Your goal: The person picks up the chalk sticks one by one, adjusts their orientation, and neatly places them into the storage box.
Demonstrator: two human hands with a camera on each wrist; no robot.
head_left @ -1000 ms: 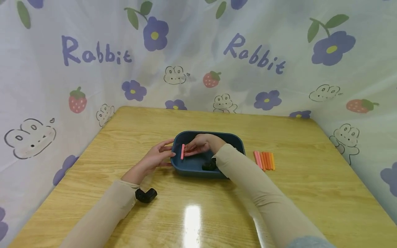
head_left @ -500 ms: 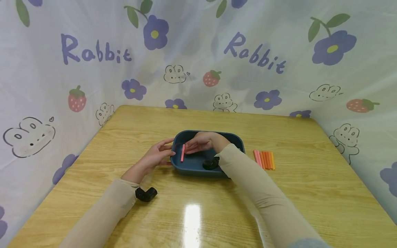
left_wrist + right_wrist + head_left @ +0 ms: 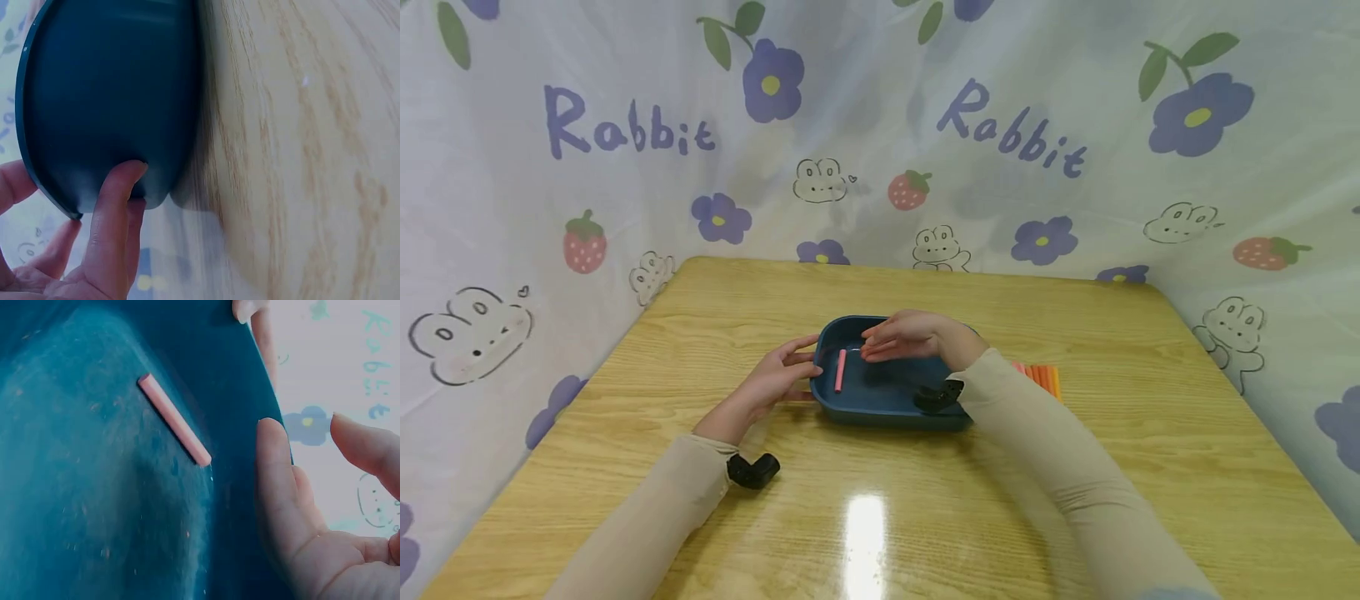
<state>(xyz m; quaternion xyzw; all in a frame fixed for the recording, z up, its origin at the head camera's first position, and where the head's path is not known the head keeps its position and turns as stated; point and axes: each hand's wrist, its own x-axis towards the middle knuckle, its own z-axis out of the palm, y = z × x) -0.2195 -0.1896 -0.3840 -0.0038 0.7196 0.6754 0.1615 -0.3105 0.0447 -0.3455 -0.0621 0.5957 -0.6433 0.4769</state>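
A dark blue plastic bin (image 3: pixel 880 417) with rounded corners stands on the wooden table. My left hand (image 3: pixel 773 379) grips its left end; in the right wrist view a left fingertip (image 3: pixel 245 309) laps over the rim and another finger lies outside. The left wrist view has fingers (image 3: pixel 112 225) against the bin's outer wall. One pink chalk stick (image 3: pixel 840 371) lies on the bin floor near the left end, dust around it. My right hand (image 3: pixel 910 337) hovers over the bin, right of the chalk, holding nothing, thumb and fingers apart (image 3: pixel 312 531).
Several pink, orange and yellow chalk sticks (image 3: pixel 1043 380) lie side by side on the table (image 3: pixel 1112 467) right of the bin, partly hidden by my right sleeve. A printed curtain (image 3: pixel 865 108) encloses the table's back and sides. Black wrist cameras (image 3: pixel 754 472) sit on both wrists.
My right hand has let go of the pink chalk stick, which now lies in the bin, and has drawn back up and to the right. The left hand stays at the bin's left end.
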